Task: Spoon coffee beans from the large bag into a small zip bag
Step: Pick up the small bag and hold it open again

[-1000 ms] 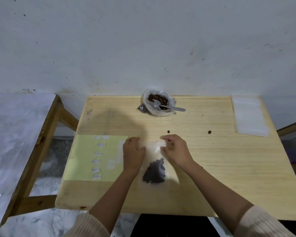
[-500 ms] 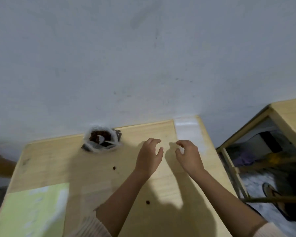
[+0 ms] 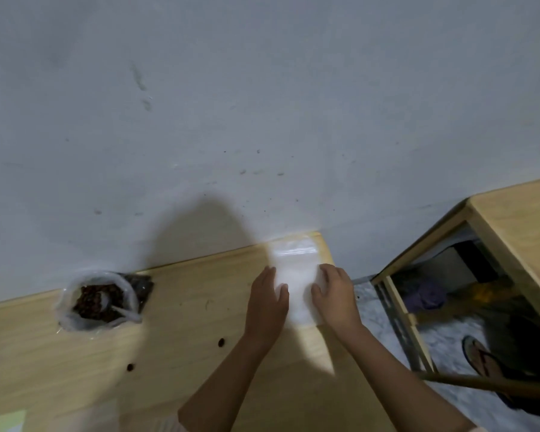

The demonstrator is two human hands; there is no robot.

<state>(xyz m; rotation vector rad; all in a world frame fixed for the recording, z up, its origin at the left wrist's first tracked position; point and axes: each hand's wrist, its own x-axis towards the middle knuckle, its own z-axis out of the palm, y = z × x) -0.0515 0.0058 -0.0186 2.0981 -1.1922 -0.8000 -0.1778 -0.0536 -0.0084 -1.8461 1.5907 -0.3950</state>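
A stack of clear small zip bags (image 3: pixel 296 269) lies at the table's far right corner. My left hand (image 3: pixel 267 302) rests along the stack's left edge, its thumb on top of the plastic. On the right edge my right hand (image 3: pixel 335 294) has bent fingers over the bags and its thumb on top, pinching them. The large bag of coffee beans (image 3: pixel 95 299) stands open at the back left by the wall, with a spoon (image 3: pixel 116 307) lying in it. The filled zip bag seen earlier is out of view.
Two loose beans (image 3: pixel 221 342) (image 3: pixel 130 366) lie on the wooden table (image 3: pixel 184 353). A corner of a green sheet (image 3: pixel 3 420) shows at the bottom left. A second wooden table (image 3: pixel 518 219) stands to the right, and a sandalled foot (image 3: pixel 480 358) is on the floor between them.
My view swung right, away from the filled zip bag. Both hands left that bag, crossed the table and came down on the stack of small zip bags.
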